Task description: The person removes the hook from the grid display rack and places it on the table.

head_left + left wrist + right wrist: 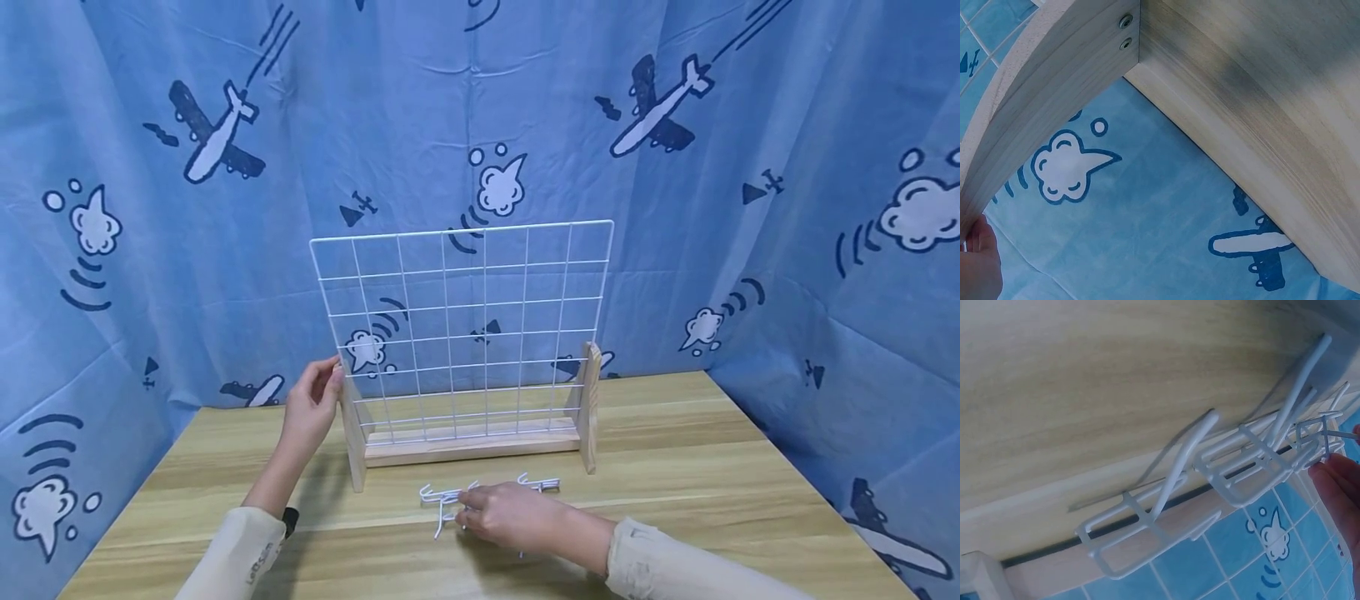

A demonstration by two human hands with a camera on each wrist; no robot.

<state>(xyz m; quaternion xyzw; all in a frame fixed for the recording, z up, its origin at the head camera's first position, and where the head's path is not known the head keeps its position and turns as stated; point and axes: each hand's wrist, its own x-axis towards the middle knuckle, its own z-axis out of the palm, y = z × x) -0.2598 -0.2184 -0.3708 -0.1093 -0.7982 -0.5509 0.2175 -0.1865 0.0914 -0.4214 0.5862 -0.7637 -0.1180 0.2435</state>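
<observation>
A white wire grid panel (485,300) stands upright in a wooden stand on the table. At the panel's left side, my left hand (311,400) pinches the top of the stand's left wooden upright (354,442); in the left wrist view its fingers (984,240) are at the edge of that board. In front of the stand, my right hand (517,517) is low over several white wire hooks. In the right wrist view its fingers (1338,494) pinch one white wire hook (1326,440), while other hooks (1175,465) lie nearer the camera. The right hand partly hides the hooks from the head view.
The wood-grain table (675,467) extends to both sides of the stand. A blue curtain (420,108) printed with planes and clouds hangs behind and along both sides. The stand's right upright (589,408) and crossbar (472,450) are behind the hooks.
</observation>
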